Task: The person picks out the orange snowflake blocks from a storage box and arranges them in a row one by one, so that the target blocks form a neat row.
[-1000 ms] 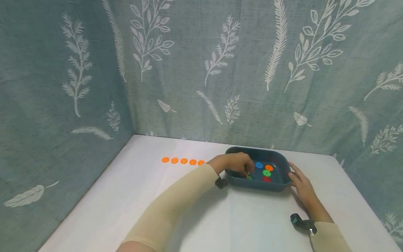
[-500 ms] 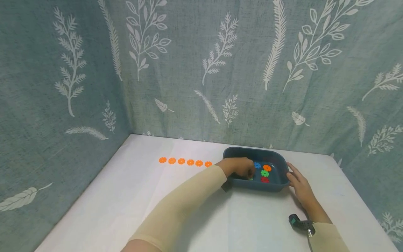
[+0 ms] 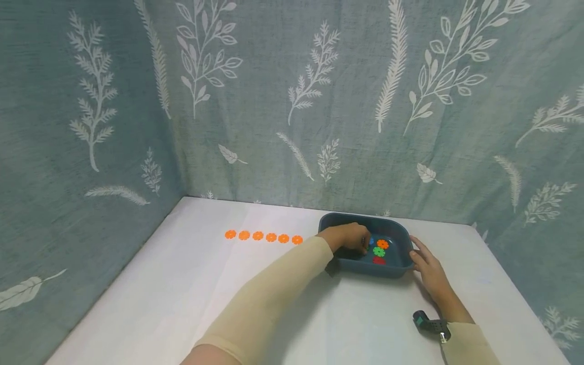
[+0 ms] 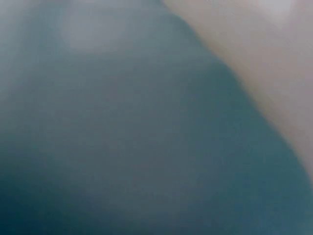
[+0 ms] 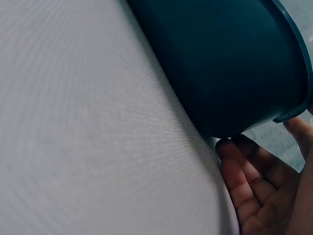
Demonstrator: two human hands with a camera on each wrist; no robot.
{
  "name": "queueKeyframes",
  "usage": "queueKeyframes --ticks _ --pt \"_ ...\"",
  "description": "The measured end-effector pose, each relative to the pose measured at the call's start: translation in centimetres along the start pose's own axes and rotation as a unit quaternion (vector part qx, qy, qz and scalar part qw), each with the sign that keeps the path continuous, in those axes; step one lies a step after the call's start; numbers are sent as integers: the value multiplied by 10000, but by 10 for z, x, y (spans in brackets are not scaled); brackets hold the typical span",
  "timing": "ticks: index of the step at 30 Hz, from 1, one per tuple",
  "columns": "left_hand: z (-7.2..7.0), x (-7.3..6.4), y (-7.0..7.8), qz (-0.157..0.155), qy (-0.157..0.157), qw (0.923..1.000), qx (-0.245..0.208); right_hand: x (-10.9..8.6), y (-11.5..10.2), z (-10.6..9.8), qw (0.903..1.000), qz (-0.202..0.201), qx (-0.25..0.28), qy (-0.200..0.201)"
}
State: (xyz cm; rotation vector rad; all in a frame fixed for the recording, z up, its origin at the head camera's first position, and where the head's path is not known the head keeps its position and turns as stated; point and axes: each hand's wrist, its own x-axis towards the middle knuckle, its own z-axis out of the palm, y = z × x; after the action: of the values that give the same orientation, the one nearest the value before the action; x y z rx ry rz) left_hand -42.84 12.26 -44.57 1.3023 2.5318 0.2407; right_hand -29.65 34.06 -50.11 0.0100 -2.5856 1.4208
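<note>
A dark blue-green plastic tub (image 3: 401, 225) stands on the white table, with flower-shaped discs inside: orange (image 3: 382, 244), green (image 3: 379, 251), red (image 3: 378, 260) and a partly covered blue disc (image 3: 371, 241). My left hand (image 3: 352, 236) reaches into the tub with bent fingers pointing down. Its fingertips are hidden, and I cannot tell if they pinch a disc. The left wrist view is a blur. At the tub's right end, my right hand (image 3: 430, 271) rests its fingers against the outer wall; the right wrist view shows fingertips (image 5: 226, 146) touching its lower edge.
A row of several orange flower discs (image 3: 258, 235) lies on the white table (image 3: 182, 284), left of the tub. A patterned green-grey curtain (image 3: 264, 116) rises behind the table and along its left side. Dark wrist cameras (image 3: 431, 325) are strapped on.
My left hand has shifted slightly to the right inside the tub, over the green and blue discs. The right hand stays at the tub's end. The whole head view has drifted a little.
</note>
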Motion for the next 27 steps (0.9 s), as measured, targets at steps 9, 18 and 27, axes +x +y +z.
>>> queueKeyframes --ticks 9,18,27 --pt "-4 13 21 430 -224 9988 -57 1 -3 4 9999 64 118 -45" --pt "7 15 24 230 -462 9986 126 0 -3 2 9999 43 4 -108" --pt "7 24 28 104 76 9990 419 3 -1 -1 9996 264 -31 -29"
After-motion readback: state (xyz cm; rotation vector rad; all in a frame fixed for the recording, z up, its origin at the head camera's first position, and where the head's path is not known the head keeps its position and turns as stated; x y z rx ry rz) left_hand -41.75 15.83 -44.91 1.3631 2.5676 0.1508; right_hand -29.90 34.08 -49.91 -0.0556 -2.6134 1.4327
